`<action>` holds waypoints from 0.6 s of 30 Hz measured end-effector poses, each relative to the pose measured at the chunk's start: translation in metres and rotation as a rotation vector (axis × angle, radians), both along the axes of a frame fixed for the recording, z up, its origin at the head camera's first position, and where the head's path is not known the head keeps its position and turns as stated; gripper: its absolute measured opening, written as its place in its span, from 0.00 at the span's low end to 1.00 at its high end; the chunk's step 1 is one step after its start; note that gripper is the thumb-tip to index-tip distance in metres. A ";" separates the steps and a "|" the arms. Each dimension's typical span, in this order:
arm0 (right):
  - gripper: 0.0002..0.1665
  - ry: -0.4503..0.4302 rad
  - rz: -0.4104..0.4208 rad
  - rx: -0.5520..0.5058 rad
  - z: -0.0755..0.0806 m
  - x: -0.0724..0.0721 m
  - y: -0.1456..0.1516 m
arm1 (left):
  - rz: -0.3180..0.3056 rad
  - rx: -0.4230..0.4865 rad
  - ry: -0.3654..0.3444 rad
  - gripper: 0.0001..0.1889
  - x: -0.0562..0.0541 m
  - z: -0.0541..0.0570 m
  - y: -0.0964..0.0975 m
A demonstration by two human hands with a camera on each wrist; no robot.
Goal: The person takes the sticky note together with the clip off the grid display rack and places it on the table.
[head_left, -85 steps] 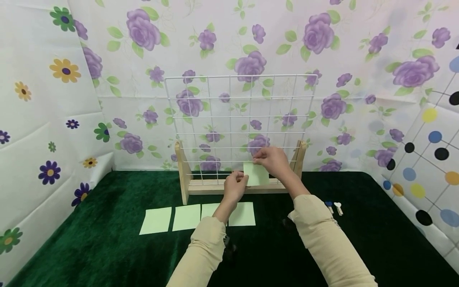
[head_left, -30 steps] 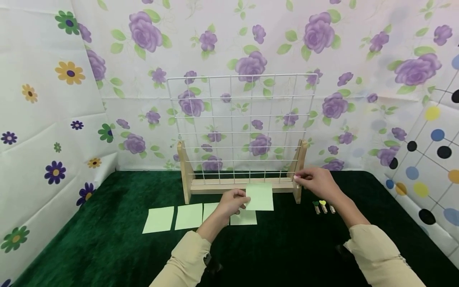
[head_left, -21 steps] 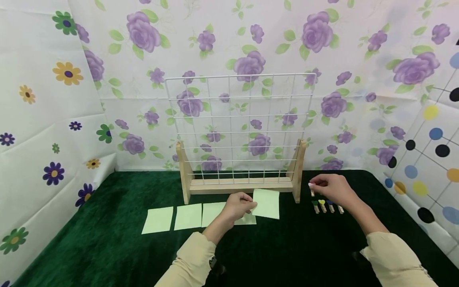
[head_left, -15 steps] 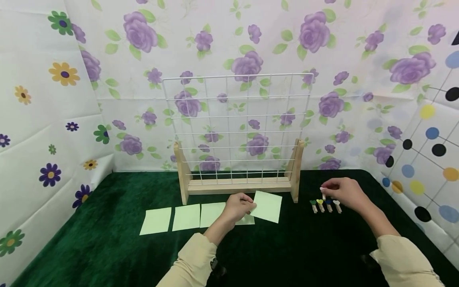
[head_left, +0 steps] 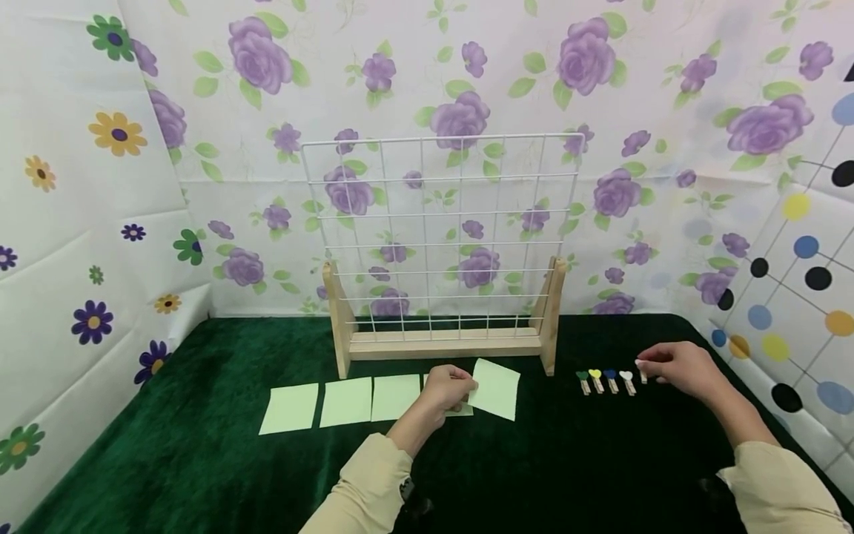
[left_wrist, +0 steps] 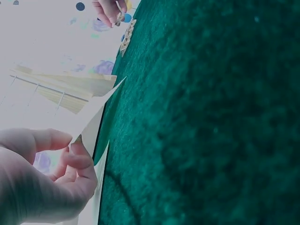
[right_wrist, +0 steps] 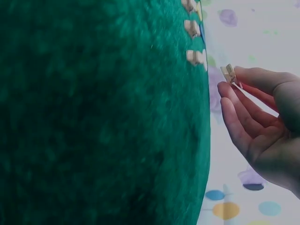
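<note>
My left hand (head_left: 443, 394) pinches one pale green paper square (head_left: 497, 389) at its left edge, tilted above the dark green cloth. In the left wrist view, thumb and fingers meet on a corner of this sheet (left_wrist: 92, 115). My right hand (head_left: 687, 371) holds a small wooden clothespin (head_left: 643, 373) with a pale heart between thumb and fingertips. The right wrist view shows that clothespin (right_wrist: 228, 74) held off the cloth. Just left of it lie several heart-topped clothespins in a row: green (head_left: 583, 383), yellow (head_left: 597, 381), blue (head_left: 611, 381) and white (head_left: 628, 383).
A white wire grid (head_left: 440, 215) stands upright in a wooden base (head_left: 447, 348) behind the hands. Several more paper squares (head_left: 289, 409) lie in a row in front of it, the rightmost partly hidden by my left hand. Patterned sheeting (head_left: 674, 245) closes the back and sides.
My hands have come away from the grid with the paper. My right hand carries the clothespin rightward, past the row of clothespins. The paper is lower and tilted in my left hand.
</note>
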State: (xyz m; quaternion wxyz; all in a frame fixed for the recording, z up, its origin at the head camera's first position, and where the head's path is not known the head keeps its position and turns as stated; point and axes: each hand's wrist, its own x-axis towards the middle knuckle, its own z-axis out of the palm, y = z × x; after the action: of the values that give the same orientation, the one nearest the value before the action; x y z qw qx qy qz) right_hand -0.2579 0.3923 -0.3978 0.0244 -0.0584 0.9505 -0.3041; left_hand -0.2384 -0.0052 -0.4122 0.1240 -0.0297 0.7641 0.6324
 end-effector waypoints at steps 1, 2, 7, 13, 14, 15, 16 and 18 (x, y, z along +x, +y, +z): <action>0.23 -0.006 -0.003 0.001 -0.001 0.000 0.002 | 0.004 0.008 -0.007 0.06 0.000 0.000 0.000; 0.23 -0.013 -0.006 0.001 -0.001 0.001 0.004 | 0.007 0.019 -0.012 0.07 0.000 -0.001 0.000; 0.22 -0.050 -0.026 -0.009 -0.004 0.003 0.010 | 0.004 0.071 -0.023 0.12 0.000 -0.002 0.000; 0.22 -0.085 -0.049 -0.009 -0.006 0.003 0.012 | -0.028 0.038 0.019 0.08 0.000 -0.003 0.003; 0.22 -0.087 -0.047 -0.011 -0.007 0.003 0.012 | -0.034 0.025 0.022 0.07 0.000 -0.003 0.003; 0.21 -0.088 -0.045 -0.015 -0.008 0.003 0.011 | -0.040 0.011 0.025 0.07 0.000 -0.003 0.004; 0.21 -0.089 -0.041 -0.016 -0.008 0.003 0.011 | -0.047 -0.003 0.026 0.06 0.000 -0.002 0.004; 0.21 -0.089 -0.029 -0.018 -0.010 0.002 0.010 | -0.065 -0.030 0.024 0.05 -0.001 -0.002 0.004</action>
State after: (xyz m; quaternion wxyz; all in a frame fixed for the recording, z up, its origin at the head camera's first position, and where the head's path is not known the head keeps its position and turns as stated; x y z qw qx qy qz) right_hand -0.2563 0.4021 -0.4075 0.0618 -0.0310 0.9465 -0.3153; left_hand -0.2394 -0.0011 -0.4138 0.1350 0.0009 0.7754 0.6168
